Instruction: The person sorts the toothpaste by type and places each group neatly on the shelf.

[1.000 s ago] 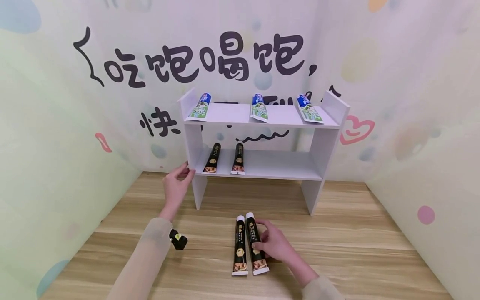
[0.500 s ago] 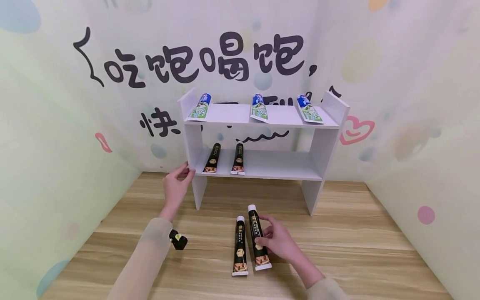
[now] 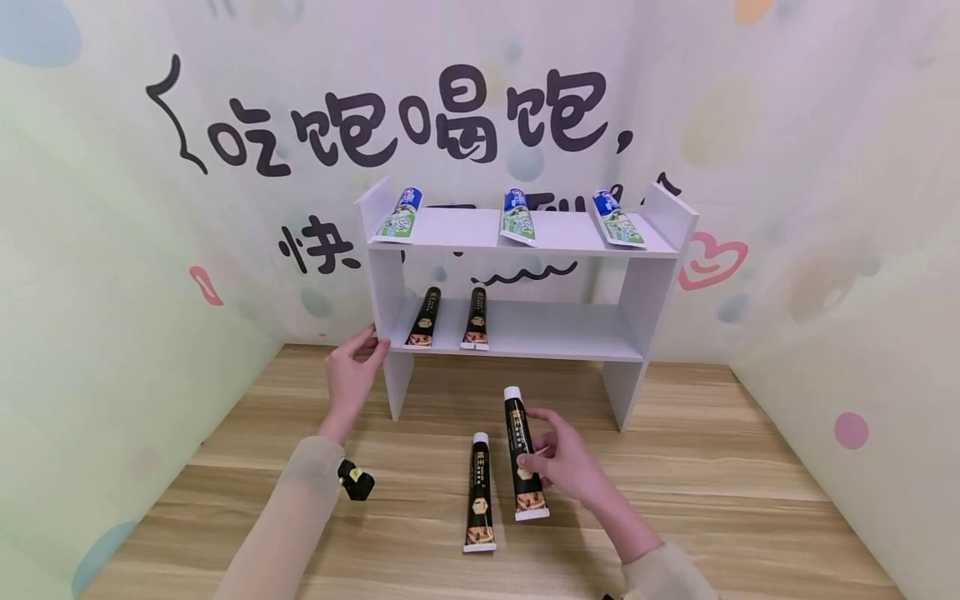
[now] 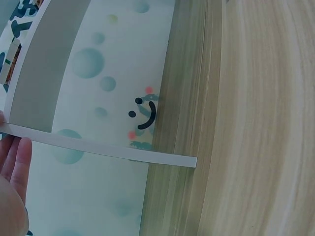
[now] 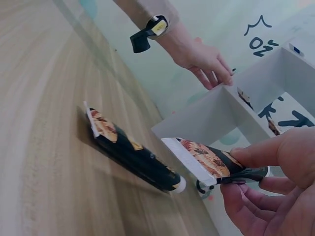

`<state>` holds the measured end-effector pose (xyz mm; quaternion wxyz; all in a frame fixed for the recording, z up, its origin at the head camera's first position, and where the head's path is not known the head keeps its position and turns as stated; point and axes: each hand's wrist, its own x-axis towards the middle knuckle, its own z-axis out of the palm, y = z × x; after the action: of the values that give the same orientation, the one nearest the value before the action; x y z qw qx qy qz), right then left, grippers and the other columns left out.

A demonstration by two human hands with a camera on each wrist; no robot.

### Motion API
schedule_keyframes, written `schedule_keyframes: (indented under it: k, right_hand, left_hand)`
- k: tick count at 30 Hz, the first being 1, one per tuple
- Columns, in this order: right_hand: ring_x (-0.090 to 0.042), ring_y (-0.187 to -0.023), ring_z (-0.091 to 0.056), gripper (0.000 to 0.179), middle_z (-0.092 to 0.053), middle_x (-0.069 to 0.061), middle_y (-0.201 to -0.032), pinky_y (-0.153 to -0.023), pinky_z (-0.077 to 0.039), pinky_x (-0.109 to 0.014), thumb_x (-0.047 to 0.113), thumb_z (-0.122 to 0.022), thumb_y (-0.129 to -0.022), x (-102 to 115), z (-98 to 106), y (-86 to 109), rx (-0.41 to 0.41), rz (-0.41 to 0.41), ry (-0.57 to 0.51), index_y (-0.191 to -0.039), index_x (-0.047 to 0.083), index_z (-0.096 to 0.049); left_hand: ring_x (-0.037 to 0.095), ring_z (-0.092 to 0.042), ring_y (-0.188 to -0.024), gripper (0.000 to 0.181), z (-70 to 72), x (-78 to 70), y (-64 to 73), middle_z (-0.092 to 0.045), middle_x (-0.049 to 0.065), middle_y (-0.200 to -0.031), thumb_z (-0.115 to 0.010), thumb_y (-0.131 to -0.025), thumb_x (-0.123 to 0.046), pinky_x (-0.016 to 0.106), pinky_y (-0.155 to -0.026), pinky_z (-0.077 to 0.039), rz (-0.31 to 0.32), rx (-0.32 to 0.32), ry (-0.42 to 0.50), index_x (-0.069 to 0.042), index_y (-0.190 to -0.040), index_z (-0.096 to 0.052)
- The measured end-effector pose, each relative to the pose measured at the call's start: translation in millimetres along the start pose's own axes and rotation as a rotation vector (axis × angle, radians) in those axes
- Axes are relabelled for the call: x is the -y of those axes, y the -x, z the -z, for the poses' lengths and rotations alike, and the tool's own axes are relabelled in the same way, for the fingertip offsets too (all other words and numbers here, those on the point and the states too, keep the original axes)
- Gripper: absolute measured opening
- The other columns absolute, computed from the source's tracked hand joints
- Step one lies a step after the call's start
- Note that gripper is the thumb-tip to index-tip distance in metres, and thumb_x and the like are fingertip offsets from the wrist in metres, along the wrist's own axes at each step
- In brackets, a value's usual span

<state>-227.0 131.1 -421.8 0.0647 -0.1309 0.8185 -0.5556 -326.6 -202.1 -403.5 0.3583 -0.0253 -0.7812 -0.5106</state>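
Observation:
My right hand (image 3: 567, 462) pinches a black toothpaste tube (image 3: 522, 454) between thumb and fingers, its white cap pointing towards the shelf. In the right wrist view the crimped white end of this held tube (image 5: 202, 160) faces the camera, raised off the table. A second black tube (image 3: 480, 492) lies on the table to its left. My left hand (image 3: 352, 371) grips the edge of the left side panel of a white two-tier shelf (image 3: 558, 329). In the left wrist view several fingers (image 4: 22, 164) lie along that panel's outer face.
Two black tubes, one left (image 3: 425, 318) and one right (image 3: 476, 318), lie on the lower tier. On the upper tier rest three blue-and-green tubes: left (image 3: 401, 217), middle (image 3: 517, 217) and right (image 3: 618, 219). A printed curtain wall (image 3: 787, 208) surrounds the wooden table (image 3: 720, 500).
My right hand has lifted the black toothpaste tube from beside the other one and carried it forward, slightly right, towards the shelf. My left hand has stayed at the shelf's side.

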Motion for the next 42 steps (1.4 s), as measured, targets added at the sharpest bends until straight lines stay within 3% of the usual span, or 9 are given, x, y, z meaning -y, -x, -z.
schedule_keyframes:
  k: [10, 17, 30, 42]
  right_hand:
    - [-0.017, -0.07, -0.065, 0.074, -0.068, -0.019, -0.096, -0.057, -0.059, -0.04, 0.004, -0.076, -0.083, 20, 23, -11.5, -0.025, 0.019, 0.027, -0.147, 0.011, -0.039]
    - [-0.018, -0.071, -0.065, 0.073, -0.066, -0.021, -0.1, -0.057, -0.058, -0.036, 0.006, -0.074, -0.086, 40, 40, -22.7, -0.035, 0.04, 0.041, -0.148, 0.014, -0.038]
    - [-0.018, -0.078, -0.068, 0.074, -0.067, -0.025, -0.109, -0.063, -0.06, -0.038, 0.004, -0.072, -0.087, 56, 55, -37.3, -0.041, 0.038, 0.027, -0.151, 0.014, -0.035]
    - [-0.017, -0.071, -0.061, 0.075, -0.064, -0.017, -0.103, -0.064, -0.056, -0.028, 0.012, -0.073, -0.089, 64, 69, -73.3, -0.07, 0.12, 0.042, -0.152, 0.018, -0.034]
  left_hand:
    - [-0.016, -0.054, -0.071, 0.036, 0.3, -1.3, -0.2, -0.074, 0.024, -0.1, -0.075, -0.087, -0.012, 0.0, -0.067, -0.044, -0.009, -0.002, -0.004, 0.0, -0.121, -0.068]
    - [-0.018, -0.055, -0.07, 0.036, 0.7, 0.6, -1.0, -0.075, 0.022, -0.099, -0.075, -0.088, -0.013, 0.0, -0.066, -0.044, 0.0, 0.001, 0.01, -0.001, -0.121, -0.069]
    - [-0.019, -0.054, -0.07, 0.036, 1.1, 1.0, -1.1, -0.075, 0.022, -0.099, -0.074, -0.088, -0.013, 0.0, -0.065, -0.044, 0.001, 0.004, 0.004, -0.001, -0.121, -0.068]
    - [-0.017, -0.054, -0.071, 0.036, 0.8, -0.7, -0.4, -0.075, 0.021, -0.101, -0.074, -0.088, -0.013, 0.001, -0.066, -0.044, 0.007, 0.011, -0.004, -0.002, -0.122, -0.068]
